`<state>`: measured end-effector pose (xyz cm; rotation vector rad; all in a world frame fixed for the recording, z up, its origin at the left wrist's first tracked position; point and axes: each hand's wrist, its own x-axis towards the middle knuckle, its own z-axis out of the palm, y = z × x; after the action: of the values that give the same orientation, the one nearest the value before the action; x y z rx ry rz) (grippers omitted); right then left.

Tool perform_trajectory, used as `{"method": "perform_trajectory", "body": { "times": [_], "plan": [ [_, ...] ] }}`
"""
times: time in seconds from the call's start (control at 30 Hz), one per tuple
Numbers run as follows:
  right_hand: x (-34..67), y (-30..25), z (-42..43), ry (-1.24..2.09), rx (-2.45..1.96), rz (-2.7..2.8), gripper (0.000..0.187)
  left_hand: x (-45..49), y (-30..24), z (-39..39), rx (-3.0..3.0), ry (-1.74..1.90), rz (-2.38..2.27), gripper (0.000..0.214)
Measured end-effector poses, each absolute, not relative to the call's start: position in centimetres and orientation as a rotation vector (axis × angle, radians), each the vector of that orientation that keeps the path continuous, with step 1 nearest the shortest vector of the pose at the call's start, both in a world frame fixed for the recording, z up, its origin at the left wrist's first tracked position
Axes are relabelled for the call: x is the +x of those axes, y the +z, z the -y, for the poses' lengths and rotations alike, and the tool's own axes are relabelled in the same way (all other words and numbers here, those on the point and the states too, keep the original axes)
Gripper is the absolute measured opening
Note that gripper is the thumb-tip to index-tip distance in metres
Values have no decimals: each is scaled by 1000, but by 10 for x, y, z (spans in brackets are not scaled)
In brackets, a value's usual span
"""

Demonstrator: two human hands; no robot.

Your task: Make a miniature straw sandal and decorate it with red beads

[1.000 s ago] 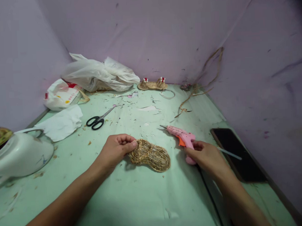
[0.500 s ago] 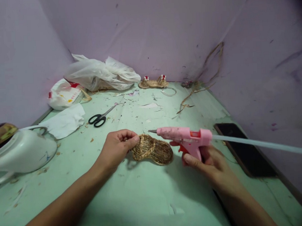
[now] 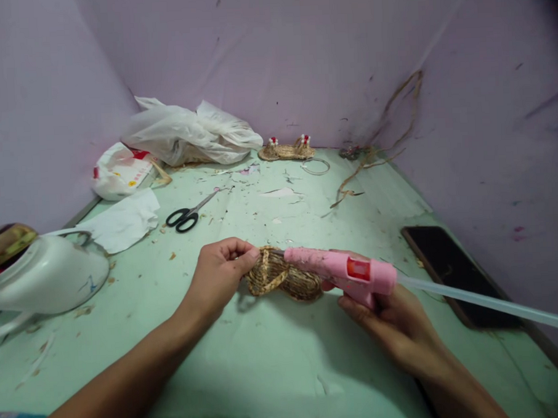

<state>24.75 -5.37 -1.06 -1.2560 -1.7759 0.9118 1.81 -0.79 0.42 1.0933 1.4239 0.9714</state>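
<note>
Pale green tabletop (image 3: pixel 286 363), mauve walls (image 3: pixel 300 60) behind. Translucent glue stick (image 3: pixel 486 303), rear end cut off by right edge. Braided tan straw sole (image 3: pixel 304 285), mid-tabletop, partly hidden by pink plastic glue gun (image 3: pixel 325 264); nozzle contact unclear. Left hand (image 3: pixel 223 267): thumb and fingers pinched on sole's left end. Right hand (image 3: pixel 397 327): curled round gun's handle, some fingers hidden.

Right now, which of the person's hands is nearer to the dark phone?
Right. The right hand, holding the pink glue gun, is close to the phone, on its left side; the left hand is much farther left, pinching the woven piece at its edge.
</note>
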Motion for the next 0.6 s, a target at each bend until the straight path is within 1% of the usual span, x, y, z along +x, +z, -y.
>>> {"method": "perform_trajectory", "body": {
  "times": [0.2, 0.43, 0.6],
  "plan": [
    [247, -16, 54, 908, -1254, 1748, 47, 18, 5, 9, 1110, 961, -1424, 19],
    [251, -23, 53, 968, -1267, 1758, 50, 18, 7, 8, 1141, 962, -1429, 18],
    [253, -28, 54, 927, -1241, 1815, 54, 18, 9, 9, 1174, 937, -1466, 17]
  ]
}}
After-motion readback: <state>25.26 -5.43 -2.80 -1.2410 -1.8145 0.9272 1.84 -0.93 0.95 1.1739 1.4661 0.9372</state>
